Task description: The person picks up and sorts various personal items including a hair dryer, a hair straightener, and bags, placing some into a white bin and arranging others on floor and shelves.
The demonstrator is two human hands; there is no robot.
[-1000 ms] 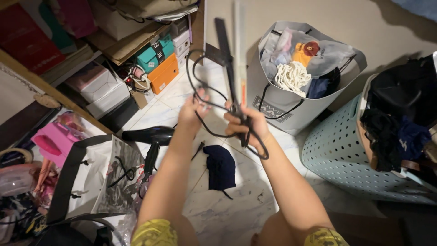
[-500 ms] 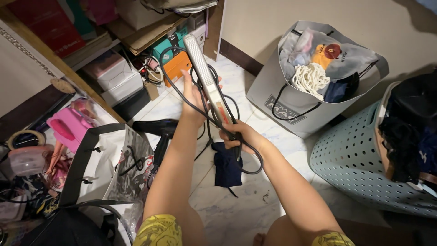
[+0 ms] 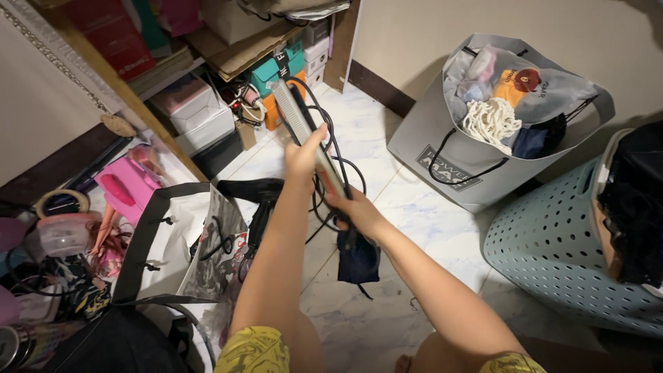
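Left hand grips the hair straightener mid-body; right hand clenched on its lower end with the looped black cord. Tool held over the floor, tip toward the shelf. Judged step: gathering cord; a firm hold is needed.

You see: grey hair straightener, black cord; pale blue perforated basket right; grey bag far; pouch, probably navy.

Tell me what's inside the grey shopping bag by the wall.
The grey shopping bag holds a cream rope bundle, an orange item and dark blue cloth. Anything deeper is covered.
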